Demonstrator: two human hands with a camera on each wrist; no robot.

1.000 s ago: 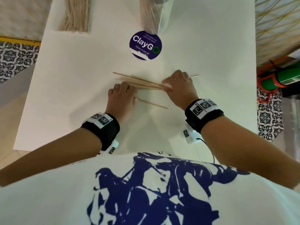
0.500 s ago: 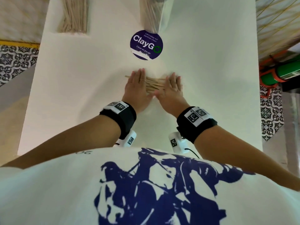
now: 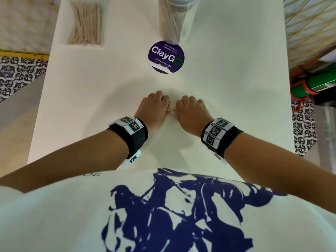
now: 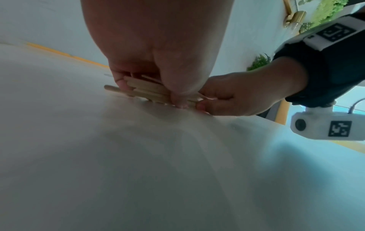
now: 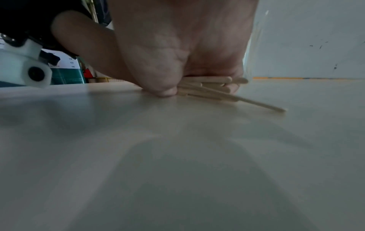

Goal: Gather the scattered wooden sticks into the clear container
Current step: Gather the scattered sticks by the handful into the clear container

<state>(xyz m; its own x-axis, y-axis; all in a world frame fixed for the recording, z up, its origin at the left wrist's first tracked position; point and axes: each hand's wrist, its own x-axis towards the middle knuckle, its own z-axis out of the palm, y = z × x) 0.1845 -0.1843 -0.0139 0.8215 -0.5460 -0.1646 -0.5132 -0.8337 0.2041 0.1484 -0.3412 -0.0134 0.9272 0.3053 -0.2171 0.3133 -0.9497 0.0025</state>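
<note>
A bundle of pale wooden sticks lies on the white table, almost hidden beneath both hands. My left hand curls its fingers and thumb round the bundle's left end. My right hand grips the right end, thumb pressed to the table. One thin stick pokes out sideways. The clear container stands at the far middle of the table with sticks inside.
A second heap of wooden sticks lies at the far left of the table. A round purple ClayGo sticker sits between my hands and the container. Green and orange gear lies off the right edge.
The sticks lay spread out a second ago. Both hands swept them together with flat fingers, then curled round the bundle and drew it nearer to me.
</note>
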